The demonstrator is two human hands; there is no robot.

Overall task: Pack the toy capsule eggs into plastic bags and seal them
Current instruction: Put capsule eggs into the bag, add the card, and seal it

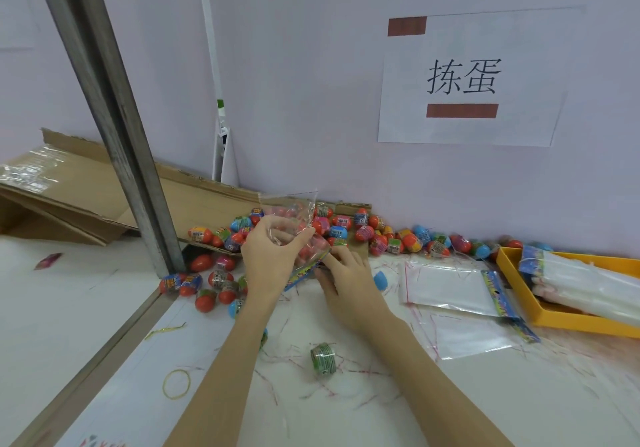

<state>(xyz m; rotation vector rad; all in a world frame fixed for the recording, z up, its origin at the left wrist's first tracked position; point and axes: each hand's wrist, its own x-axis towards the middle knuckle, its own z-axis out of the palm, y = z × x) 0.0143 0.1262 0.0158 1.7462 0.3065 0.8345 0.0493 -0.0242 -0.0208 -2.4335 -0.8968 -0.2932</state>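
Observation:
A clear plastic bag (298, 224) with a printed header card holds several red capsule eggs at the middle of the table. My left hand (273, 256) grips its side, fingers curled round the plastic. My right hand (343, 273) pinches the bag's lower edge by the coloured header. Loose capsule eggs (381, 235), red, blue and green, lie heaped along the wall behind the bag, and more eggs (207, 283) lie to the left of my left wrist. A single green-wrapped egg (323, 359) lies near me between my forearms.
Empty flat bags (450, 287) lie to the right, with a yellow tray (568, 318) of bundled bags beyond them. Flattened cardboard (79, 190) leans at the left behind a metal post (114, 117). A yellow rubber band (176, 383) and thin plastic strips litter the white table.

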